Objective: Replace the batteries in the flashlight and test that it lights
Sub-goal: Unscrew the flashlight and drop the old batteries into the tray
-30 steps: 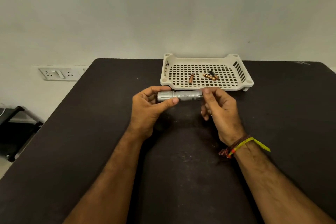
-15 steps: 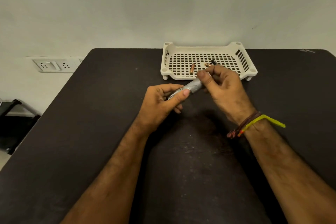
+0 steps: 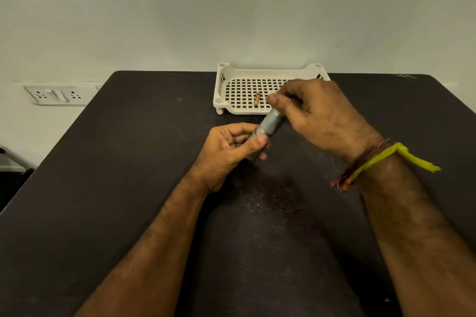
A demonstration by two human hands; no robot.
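A silver knurled flashlight is held tilted above the black table, its far end pointing up and away toward the tray. My left hand grips its near end between thumb and fingers. My right hand is closed around its far end, which is hidden under the fingers. One copper-coloured battery lies in the cream perforated tray. My right hand covers the other batteries in the tray.
The tray stands at the back edge of the black table, against a plain wall. A white socket panel is on the wall at the left. A dark stand sits beside the table's left edge.
The flashlight has swung from lying level to pointing diagonally toward the tray. My right hand moved up and away over the tray; my left hand stayed on the near end.
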